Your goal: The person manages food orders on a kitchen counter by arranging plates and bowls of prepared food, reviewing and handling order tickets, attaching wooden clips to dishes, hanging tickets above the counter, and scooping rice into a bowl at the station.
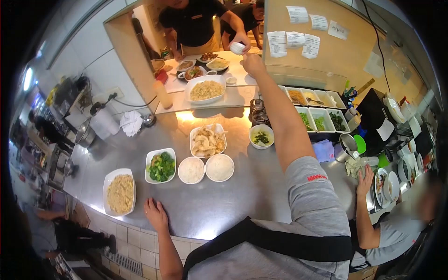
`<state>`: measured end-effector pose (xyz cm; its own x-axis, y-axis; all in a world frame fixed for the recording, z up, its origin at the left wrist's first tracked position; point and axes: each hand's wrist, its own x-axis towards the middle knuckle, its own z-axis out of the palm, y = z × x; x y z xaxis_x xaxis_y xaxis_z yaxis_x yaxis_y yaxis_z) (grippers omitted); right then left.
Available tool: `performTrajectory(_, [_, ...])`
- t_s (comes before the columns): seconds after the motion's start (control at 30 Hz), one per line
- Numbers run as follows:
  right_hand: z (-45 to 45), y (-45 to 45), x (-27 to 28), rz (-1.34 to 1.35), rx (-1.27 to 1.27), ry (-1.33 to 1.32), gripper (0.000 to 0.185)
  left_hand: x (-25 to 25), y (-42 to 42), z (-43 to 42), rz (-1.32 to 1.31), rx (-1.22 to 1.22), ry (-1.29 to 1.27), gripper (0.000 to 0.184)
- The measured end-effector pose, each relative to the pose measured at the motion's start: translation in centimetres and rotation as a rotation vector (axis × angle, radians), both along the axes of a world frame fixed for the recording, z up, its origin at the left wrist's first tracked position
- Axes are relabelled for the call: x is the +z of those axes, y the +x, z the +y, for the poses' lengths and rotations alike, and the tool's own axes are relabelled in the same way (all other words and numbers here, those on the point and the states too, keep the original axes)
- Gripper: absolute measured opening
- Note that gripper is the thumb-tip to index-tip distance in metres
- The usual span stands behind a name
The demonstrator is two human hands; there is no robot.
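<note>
Well, the left hand (156, 214), fingers spread, rests on the counter's (219, 203) lower-left edge; the right hand (253, 64), beside the top-centre cup (237, 47), grips unclearly.

Red capital letters are printed on the grey sleeve (305, 189) of the raised right arm, seemingly ending in "HANDI", though the curve and folds of the cloth leave the reading unsure; six white slips hang on the tan wall (354, 56); five, such as the upper left slip (297, 14), carry rows of small print too fine to read; the tilted slip (338, 30) at the right has larger dark marks, also unreadable; a pale tag (196, 17) on the black shirt (189, 23) beyond the opening is too small to read.
</note>
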<state>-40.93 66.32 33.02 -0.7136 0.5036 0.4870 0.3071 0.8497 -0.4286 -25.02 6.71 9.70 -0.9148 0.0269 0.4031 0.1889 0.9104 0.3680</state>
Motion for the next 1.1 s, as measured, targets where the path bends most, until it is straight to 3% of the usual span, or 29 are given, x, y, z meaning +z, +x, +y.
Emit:
performTrajectory(0.17, [-1.5, 1.1, 2.0, -0.078, -0.053, 0.042, 0.03, 0.2, 0.3, 0.0, -0.016, -0.005, -0.022, 0.036])
performTrajectory(0.23, [0.2, -1.0, 0.8, -0.047, -0.103, 0.025, 0.04, 0.0, 0.2, 0.1, -0.009, -0.005, -0.033, 0.036])
performTrajectory(0.4, [1.3, -2.2, -0.1, -0.018, -0.07, 0.101, 0.034, 0.2, 0.2, 0.0, -0.005, -0.016, -0.036, 0.036])
performTrajectory(0.5, [0.4, -1.8, -0.3, -0.023, 0.054, 0.192, 0.041, 0.2, 0.2, 0.1, -0.009, -0.016, -0.042, 0.036])
performTrajectory(0.6, [0.5, -3.1, -2.3, -0.121, 0.11, 0.155, 0.039, 0.0, 0.2, 0.1, -0.003, -0.019, -0.044, 0.036])
performTrajectory(0.7, [-0.6, -2.4, -2.9, -0.222, 0.161, 0.305, 0.032, -0.1, 0.1, 0.0, 0.003, -0.025, -0.048, 0.037])
performTrajectory(0.9, [-2.3, -0.3, -2.4, -0.08, 0.195, 0.43, 0.021, 0.0, 0.2, 0.1, -0.008, -0.014, -0.052, 0.036])
performTrajectory(1.0, [-1.8, -1.5, -3.1, -0.077, 0.165, 0.429, 0.019, 0.0, 0.2, 0.2, -0.009, 0.0, -0.059, 0.036])
performTrajectory(1.1, [-2.2, 0.0, -1.3, -0.085, 0.257, 0.141, 0.014, 0.0, 0.2, 0.2, -0.015, 0.0, -0.044, 0.036])
